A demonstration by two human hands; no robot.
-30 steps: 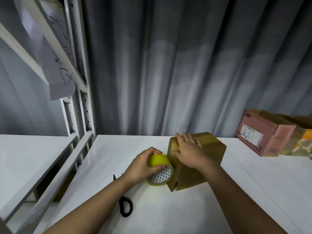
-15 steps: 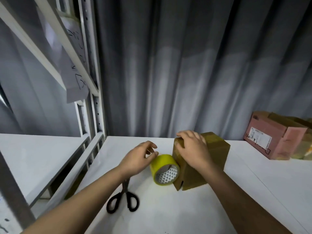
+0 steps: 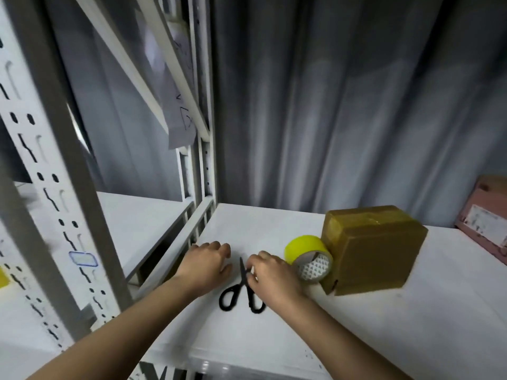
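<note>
Pinching black scissors (image 3: 242,278) by the blades with right hand (image 3: 271,274); resting left hand (image 3: 204,263), loosely curled and empty, at nine o'clock. Could nick fingers, gripping bare blades.

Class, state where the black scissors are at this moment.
In the head view, the black scissors lie on the white table, low centre, between the left hand and the right hand, which pinches their blades; the yellow tape roll stands just right.

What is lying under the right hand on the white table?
Under the right hand lie black scissors; its fingers pinch them near the pivot. The blade tips and both handle loops show; the middle part is covered by the fingers.
</note>
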